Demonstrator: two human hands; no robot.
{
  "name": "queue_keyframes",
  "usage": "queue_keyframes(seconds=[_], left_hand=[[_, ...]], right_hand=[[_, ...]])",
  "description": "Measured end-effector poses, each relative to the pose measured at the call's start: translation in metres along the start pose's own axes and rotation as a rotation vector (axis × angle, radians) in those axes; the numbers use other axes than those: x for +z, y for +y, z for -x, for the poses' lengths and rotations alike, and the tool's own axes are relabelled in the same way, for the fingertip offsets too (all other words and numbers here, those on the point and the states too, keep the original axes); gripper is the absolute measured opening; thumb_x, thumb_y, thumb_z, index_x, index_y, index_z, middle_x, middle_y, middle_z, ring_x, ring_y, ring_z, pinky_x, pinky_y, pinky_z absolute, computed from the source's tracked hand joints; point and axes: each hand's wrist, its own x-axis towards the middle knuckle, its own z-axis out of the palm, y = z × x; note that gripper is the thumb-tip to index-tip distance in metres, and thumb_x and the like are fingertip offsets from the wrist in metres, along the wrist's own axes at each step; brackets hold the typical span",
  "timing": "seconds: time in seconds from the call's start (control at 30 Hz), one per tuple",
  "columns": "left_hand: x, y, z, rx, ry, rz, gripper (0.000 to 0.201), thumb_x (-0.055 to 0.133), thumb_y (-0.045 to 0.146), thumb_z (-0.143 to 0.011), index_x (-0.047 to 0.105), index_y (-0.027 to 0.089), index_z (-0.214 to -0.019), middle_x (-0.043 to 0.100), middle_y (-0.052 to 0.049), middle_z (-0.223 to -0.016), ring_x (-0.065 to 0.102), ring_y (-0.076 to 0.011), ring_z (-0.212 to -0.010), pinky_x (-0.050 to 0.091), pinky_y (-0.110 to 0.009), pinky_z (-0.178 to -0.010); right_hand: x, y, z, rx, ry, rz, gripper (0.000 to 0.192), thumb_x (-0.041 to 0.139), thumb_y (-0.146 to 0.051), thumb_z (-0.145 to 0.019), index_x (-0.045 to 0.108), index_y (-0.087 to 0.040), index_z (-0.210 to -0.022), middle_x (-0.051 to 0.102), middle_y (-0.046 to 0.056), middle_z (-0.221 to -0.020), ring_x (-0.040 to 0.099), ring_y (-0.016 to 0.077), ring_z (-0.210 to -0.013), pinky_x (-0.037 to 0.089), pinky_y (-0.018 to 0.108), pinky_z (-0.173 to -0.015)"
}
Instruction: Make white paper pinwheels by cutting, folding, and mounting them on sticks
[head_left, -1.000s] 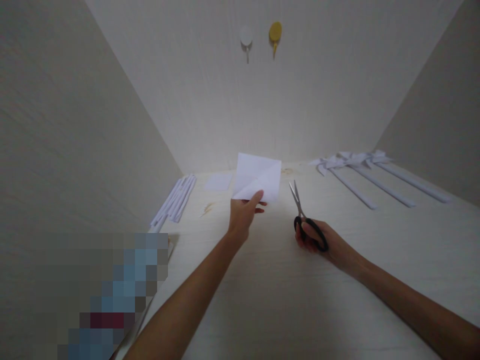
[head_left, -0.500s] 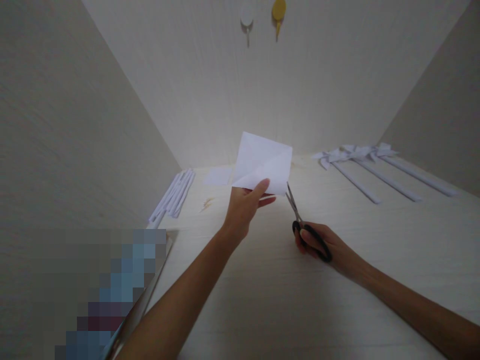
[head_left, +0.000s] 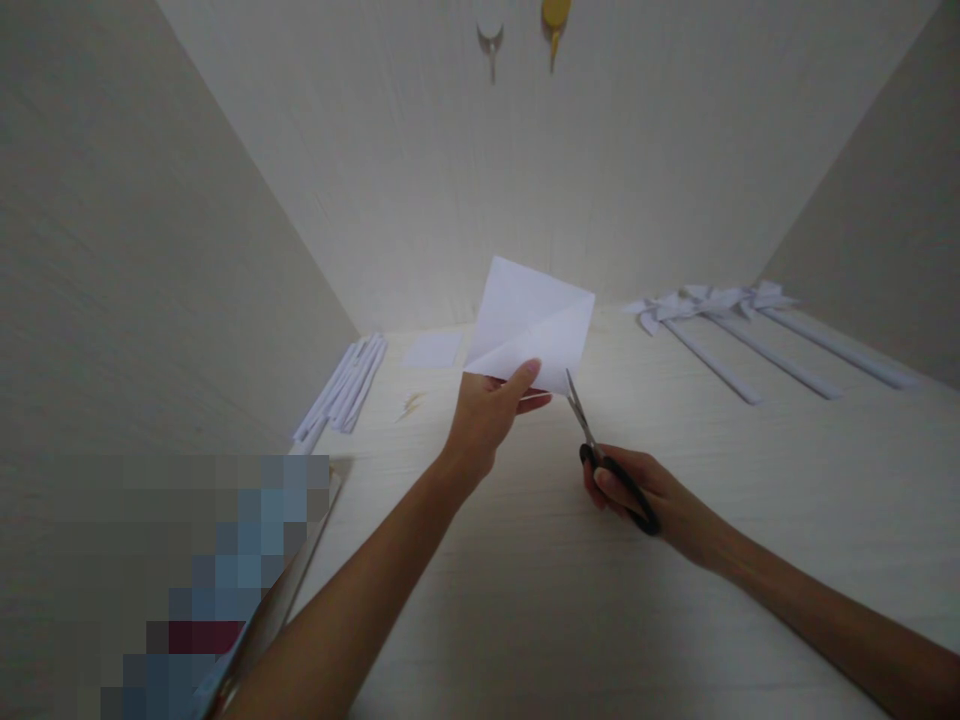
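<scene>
A square sheet of white paper (head_left: 534, 318) with crease lines is pinched along its lower edge by my left hand (head_left: 487, 405), thumb on top and fingers beneath. My right hand (head_left: 630, 485) grips scissors (head_left: 581, 415) with black handles. Their blades point up and to the left, and the tips overlap the paper's lower right corner. Whether the blades have cut into it I cannot tell.
Rolled white paper sticks (head_left: 346, 390) lie in a pile at the left. Near them are another white sheet (head_left: 433, 349) and several small toothpick-like pieces (head_left: 409, 405). Three paper pinwheels on sticks (head_left: 712, 305) lie at the right. Two hooks (head_left: 555, 14) hang on the wall.
The scissors have moved slightly left, so their tips now reach the paper's lower right corner, and the blades look closer together. The paper has shifted a little to the right.
</scene>
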Motion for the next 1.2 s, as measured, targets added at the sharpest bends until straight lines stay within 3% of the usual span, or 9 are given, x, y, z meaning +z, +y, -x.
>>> queue_keyframes(seconds=[0.5,1.2], left_hand=[[0.0008,0.0044,0.0045,-0.006,0.019,-0.019,0.012,0.059,0.019,-0.064,0.058,0.009,-0.072,0.062,-0.002,-0.064,0.06,-0.0117,-0.058,0.054,-0.027,-0.059],[0.0015,0.0036,0.0046,-0.006,0.001,0.019,0.029,0.059,0.016,-0.063,0.058,0.012,-0.093,0.064,-0.002,-0.076,0.06,-0.0112,-0.061,0.054,-0.024,-0.056]], right_hand=[[0.0006,-0.0026,-0.0005,-0.002,0.033,0.071,0.038,0.041,-0.053,-0.073,0.038,-0.018,-0.059,0.031,-0.004,-0.055,0.03,0.0086,-0.05,0.025,0.022,-0.043],[0.0016,-0.004,0.0005,0.016,0.068,0.11,0.036,0.043,-0.05,-0.073,0.034,-0.019,-0.058,0.029,-0.004,-0.054,0.029,0.0085,-0.05,0.024,0.022,-0.042]])
